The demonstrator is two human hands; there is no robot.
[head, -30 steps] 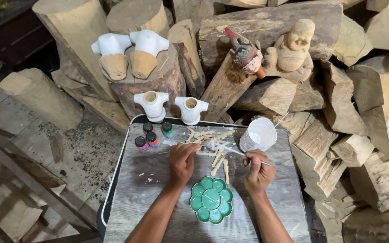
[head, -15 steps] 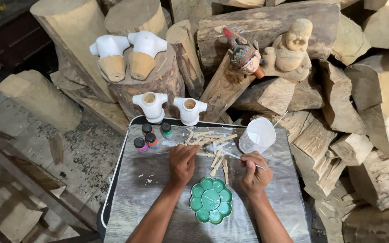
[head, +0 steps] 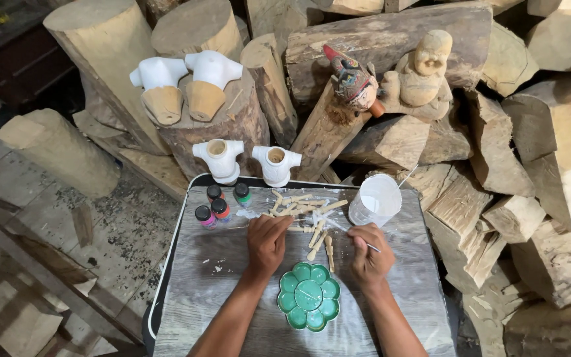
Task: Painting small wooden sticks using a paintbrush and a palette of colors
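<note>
Our hands have drawn back toward the green flower-shaped plastic paint palette [head: 309, 295]: above it, the left hand [head: 267, 242] presses curled fingers on the pale carved wooden sticks [head: 306, 213], picking there — the right hand [head: 369, 254] grips a thin brush [head: 338, 227].

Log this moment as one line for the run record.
left hand: on small wooden sticks | right hand: holds thin brush | green flower palette: untouched | paint bottles: capped
</note>
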